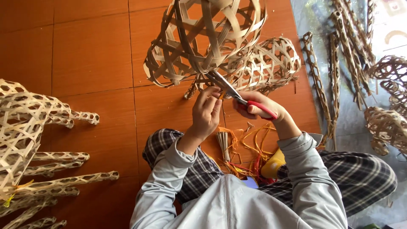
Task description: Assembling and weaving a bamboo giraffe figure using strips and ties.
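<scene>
A large open-weave bamboo form hangs in front of me at the top centre. My left hand pinches a strip at its lower edge. My right hand grips red-handled scissors, whose blades point up-left into the weave beside my left fingers. A second woven piece lies on the floor just behind the scissors.
Loose orange and yellow strips and a small bundle of bamboo slivers lie between my knees. Woven legged shapes fill the left side on the brown tiled floor. Long woven tubes and more woven pieces lie at the right.
</scene>
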